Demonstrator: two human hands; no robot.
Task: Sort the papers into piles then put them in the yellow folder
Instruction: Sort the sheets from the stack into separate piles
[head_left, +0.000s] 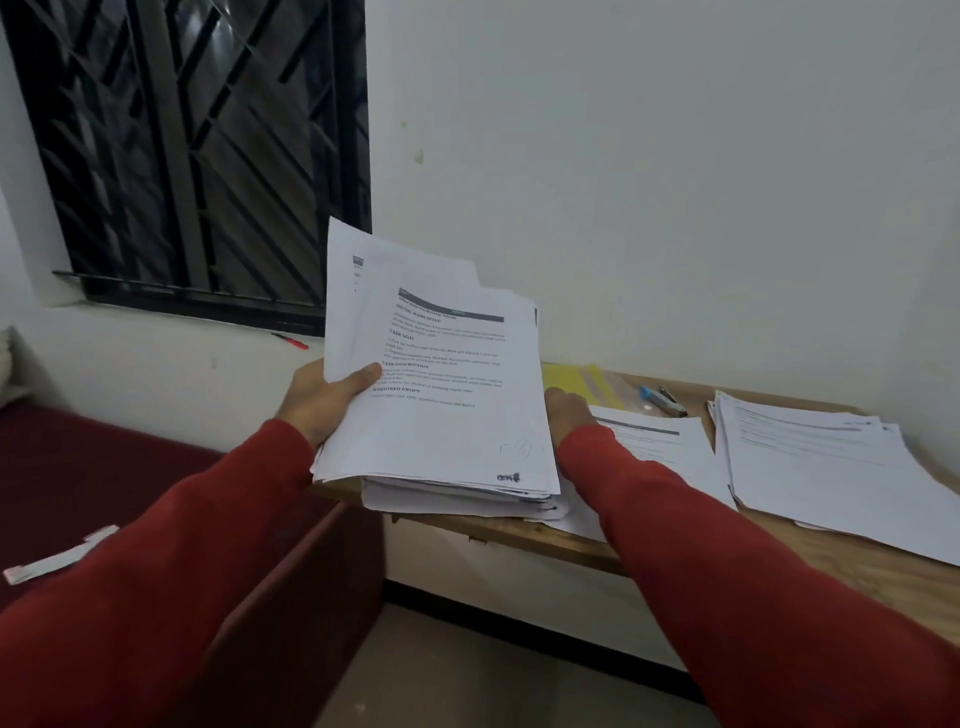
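Observation:
My left hand (327, 397) grips a thick stack of printed papers (447, 415) by its left edge, thumb on the top sheet, above the left end of the wooden table (857, 571). My right hand (566, 413) reaches behind the stack's right side; the papers hide its fingers, so I cannot tell whether it holds anything. The yellow folder (571, 382) lies flat at the back of the table, just beyond that hand. A thin pile of sheets (660, 447) lies to the right of my right hand, and a larger pile (821, 462) lies further right.
A blue pen (647, 393) and a dark stapler-like tool (672, 402) lie near the wall behind the piles. A red pen (291, 341) rests on the window ledge. A dark red couch (130, 467) with a white strip (57, 556) on it stands left of the table.

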